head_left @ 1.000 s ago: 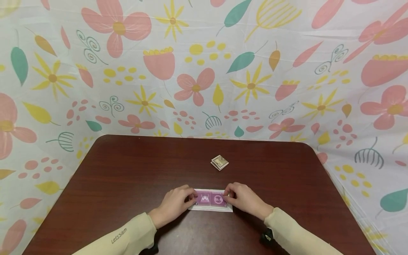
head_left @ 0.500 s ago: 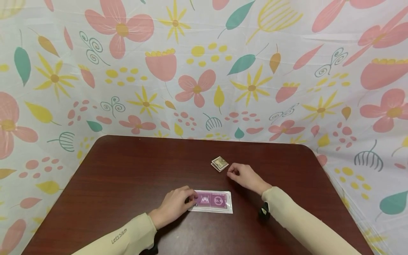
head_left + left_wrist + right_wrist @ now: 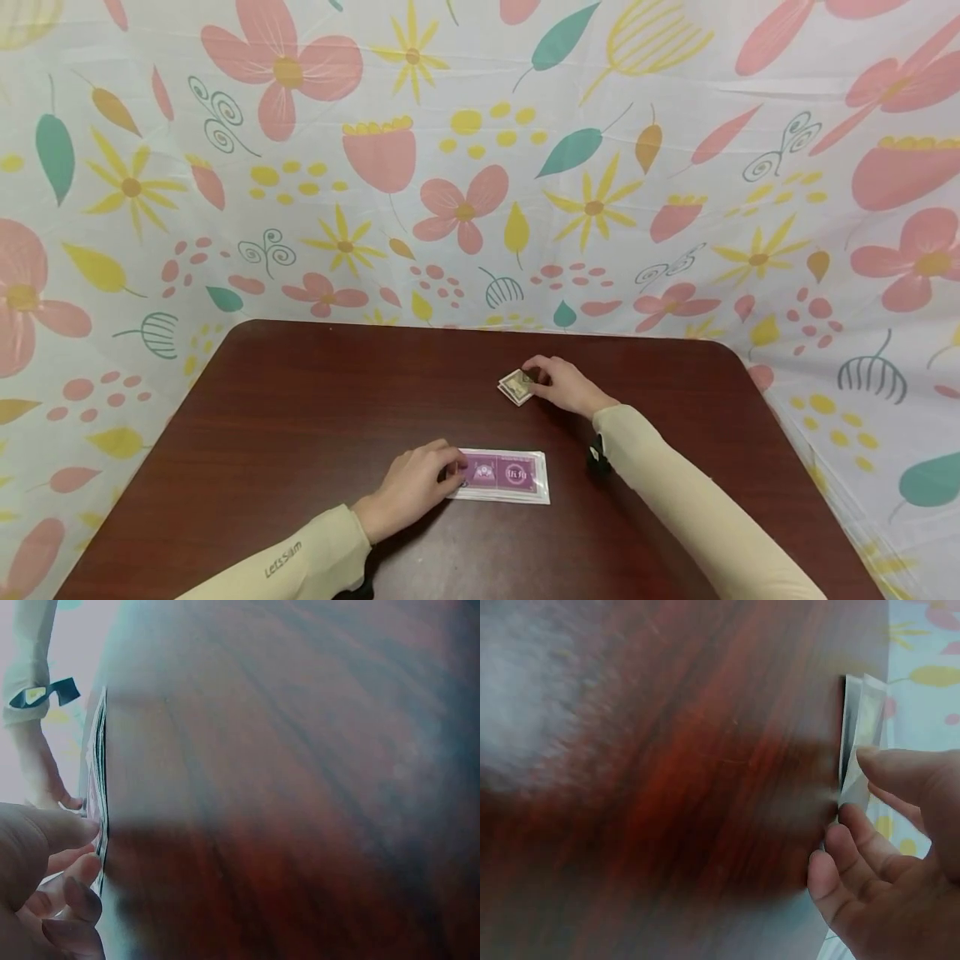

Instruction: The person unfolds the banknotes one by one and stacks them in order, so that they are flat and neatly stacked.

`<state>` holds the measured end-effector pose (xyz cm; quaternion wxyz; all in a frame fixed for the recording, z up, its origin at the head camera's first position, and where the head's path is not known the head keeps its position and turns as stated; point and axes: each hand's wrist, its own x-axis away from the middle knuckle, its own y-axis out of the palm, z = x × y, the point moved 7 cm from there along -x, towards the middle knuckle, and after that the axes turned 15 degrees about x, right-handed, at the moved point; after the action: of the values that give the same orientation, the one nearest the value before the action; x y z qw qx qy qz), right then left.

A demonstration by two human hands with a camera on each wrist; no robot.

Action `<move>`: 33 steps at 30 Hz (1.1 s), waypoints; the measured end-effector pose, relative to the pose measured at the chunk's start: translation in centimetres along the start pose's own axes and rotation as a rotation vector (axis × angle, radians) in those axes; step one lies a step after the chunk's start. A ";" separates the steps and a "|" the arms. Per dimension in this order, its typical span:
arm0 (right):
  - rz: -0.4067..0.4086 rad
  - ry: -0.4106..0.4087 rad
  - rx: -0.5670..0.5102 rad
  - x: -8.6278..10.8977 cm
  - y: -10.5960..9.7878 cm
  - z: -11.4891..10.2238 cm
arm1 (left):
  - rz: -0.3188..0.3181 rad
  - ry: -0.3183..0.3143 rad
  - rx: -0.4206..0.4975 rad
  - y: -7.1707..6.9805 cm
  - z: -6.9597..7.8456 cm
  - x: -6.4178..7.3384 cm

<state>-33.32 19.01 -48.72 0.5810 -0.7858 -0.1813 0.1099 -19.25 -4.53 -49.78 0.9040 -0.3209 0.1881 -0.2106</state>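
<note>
A thin stack of purple printed banknotes [image 3: 504, 475] with white borders lies flat near the middle of the table. My left hand [image 3: 411, 485] holds its left end, thumb at the near edge and fingers curled over the top. Layered edges of the stack [image 3: 100, 765] show in the left wrist view. Farther back lies a small folded tan banknote [image 3: 514, 386], its layers slightly spread. At its right corner, my right hand [image 3: 567, 387] grips it between thumb and fingers. In the right wrist view the thumb lies against the folded note [image 3: 864, 720]; the covered corner is hidden.
Both things rest on a dark reddish-brown table [image 3: 315, 400] with rounded far corners. Behind and beside it hangs a white cloth [image 3: 465, 100] printed with flowers and leaves. A black strap [image 3: 598, 457] shows at the right cuff.
My right hand has left the right end of the purple stack, moved away from me, and taken hold of the folded tan banknote. My left hand has stayed on the stack.
</note>
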 end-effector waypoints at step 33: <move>0.015 0.064 -0.091 0.5 0.5 0.8 | -0.011 -0.007 0.007 0.1 -0.1 -0.1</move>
<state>-33.12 19.76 -49.46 0.5493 -0.8158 -0.1617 0.0806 -19.34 -4.43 -49.90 0.9046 -0.3196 0.1826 -0.2153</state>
